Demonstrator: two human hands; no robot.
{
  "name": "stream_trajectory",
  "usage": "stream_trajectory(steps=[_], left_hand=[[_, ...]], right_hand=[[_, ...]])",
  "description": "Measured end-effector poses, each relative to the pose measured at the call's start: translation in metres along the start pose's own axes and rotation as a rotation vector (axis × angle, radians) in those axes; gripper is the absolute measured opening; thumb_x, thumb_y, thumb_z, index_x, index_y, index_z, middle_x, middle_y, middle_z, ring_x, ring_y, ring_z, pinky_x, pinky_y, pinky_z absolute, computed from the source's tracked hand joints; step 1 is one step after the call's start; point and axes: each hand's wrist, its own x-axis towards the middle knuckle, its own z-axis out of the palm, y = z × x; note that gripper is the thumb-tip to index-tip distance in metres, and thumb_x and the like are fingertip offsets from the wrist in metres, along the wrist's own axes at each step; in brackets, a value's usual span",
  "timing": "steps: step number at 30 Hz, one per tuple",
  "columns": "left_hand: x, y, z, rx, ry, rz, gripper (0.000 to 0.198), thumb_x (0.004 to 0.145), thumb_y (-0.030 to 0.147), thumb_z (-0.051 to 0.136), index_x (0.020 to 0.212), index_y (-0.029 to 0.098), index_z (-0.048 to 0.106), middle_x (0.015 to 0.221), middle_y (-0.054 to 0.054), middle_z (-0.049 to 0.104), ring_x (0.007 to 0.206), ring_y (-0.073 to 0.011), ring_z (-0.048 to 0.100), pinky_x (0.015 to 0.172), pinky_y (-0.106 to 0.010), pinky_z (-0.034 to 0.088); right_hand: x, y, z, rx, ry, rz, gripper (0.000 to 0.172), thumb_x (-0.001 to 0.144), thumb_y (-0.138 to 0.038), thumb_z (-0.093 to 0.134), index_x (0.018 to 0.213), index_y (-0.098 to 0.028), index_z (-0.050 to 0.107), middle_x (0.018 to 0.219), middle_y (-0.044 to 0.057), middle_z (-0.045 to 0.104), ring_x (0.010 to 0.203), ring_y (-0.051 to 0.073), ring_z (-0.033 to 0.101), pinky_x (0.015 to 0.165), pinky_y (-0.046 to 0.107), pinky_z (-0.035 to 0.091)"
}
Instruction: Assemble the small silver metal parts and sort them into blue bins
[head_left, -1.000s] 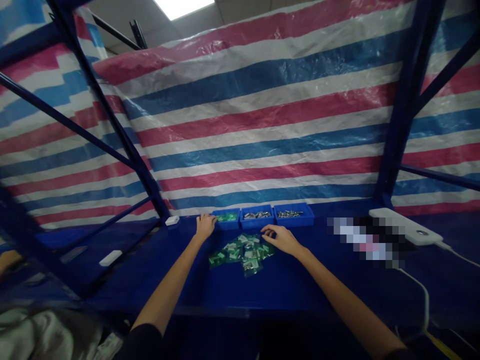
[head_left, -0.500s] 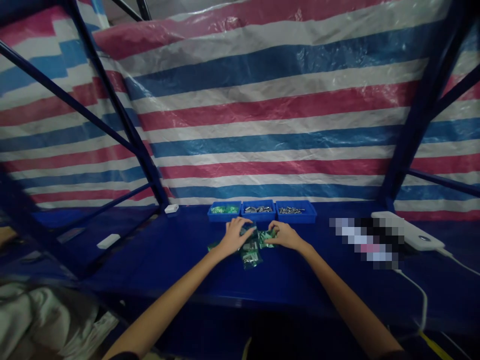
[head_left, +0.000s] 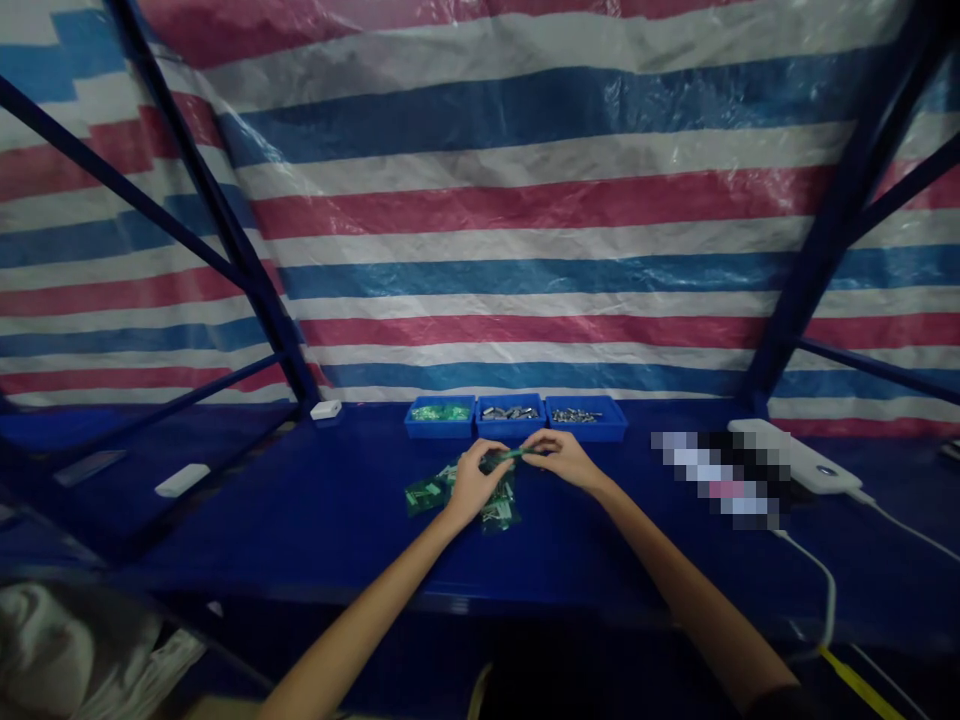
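Note:
My left hand (head_left: 474,482) and my right hand (head_left: 564,459) are close together above the blue tabletop. Between their fingertips they pinch a small green plastic bag (head_left: 517,454), one hand at each end. Its contents cannot be made out. More clear-green bags lie below and left of the hands: one bag (head_left: 426,495) to the left, and another bag (head_left: 499,514) with pale small pieces in it nearer to me. My left hand partly covers this pile.
Behind the hands stand three blue bins: one with green packets (head_left: 441,413), one with metal cylinders (head_left: 510,413), one with small metal parts (head_left: 576,416). At right lie a pixelated object (head_left: 720,480), a white power bank (head_left: 799,460) and a white cable (head_left: 831,590).
Both hands have come together, and the green bag by my right hand is now lifted between them. More of the pile at left shows. The view has shifted slightly.

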Motion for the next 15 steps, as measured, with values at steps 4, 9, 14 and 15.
stream_trajectory(steps=[4,9,14,15], left_hand=[[-0.007,0.002,-0.008,0.169,-0.007,0.183,0.009,0.078,0.018,0.057,0.085,0.022,0.062,0.096,-0.003,0.061,0.097,-0.0183,0.055,0.085,-0.034,0.036],[-0.012,0.007,-0.02,0.339,-0.137,0.353,0.009,0.08,0.025,0.058,0.088,0.022,0.062,0.099,-0.003,0.064,0.099,-0.0188,0.054,0.086,-0.036,0.034],[0.024,-0.011,-0.049,0.331,0.074,0.197,0.016,0.082,0.037,0.055,0.085,0.022,0.062,0.086,0.0,0.068,0.081,-0.0166,0.06,0.081,-0.033,0.037],[0.038,-0.019,-0.059,0.341,0.145,0.156,0.018,0.081,0.037,0.056,0.087,0.022,0.063,0.088,-0.001,0.068,0.082,-0.0174,0.06,0.08,-0.033,0.038]], right_hand=[[-0.002,-0.001,0.001,-0.163,-0.02,-0.186,0.014,0.07,-0.031,0.064,0.063,-0.018,0.064,0.093,0.007,0.066,0.085,0.019,0.061,0.056,0.024,0.046],[-0.006,-0.002,0.007,-0.249,0.018,-0.208,0.011,0.071,-0.027,0.063,0.064,-0.019,0.065,0.088,0.006,0.067,0.084,0.018,0.061,0.062,0.026,0.046],[-0.008,-0.001,0.015,-0.202,-0.013,-0.053,0.037,0.069,-0.038,0.066,0.1,-0.019,0.06,0.068,0.001,0.065,0.058,0.013,0.058,0.048,0.021,0.042],[-0.008,-0.001,0.016,-0.206,-0.019,-0.052,0.037,0.07,-0.04,0.065,0.101,-0.019,0.059,0.067,0.001,0.065,0.057,0.012,0.058,0.048,0.021,0.041]])
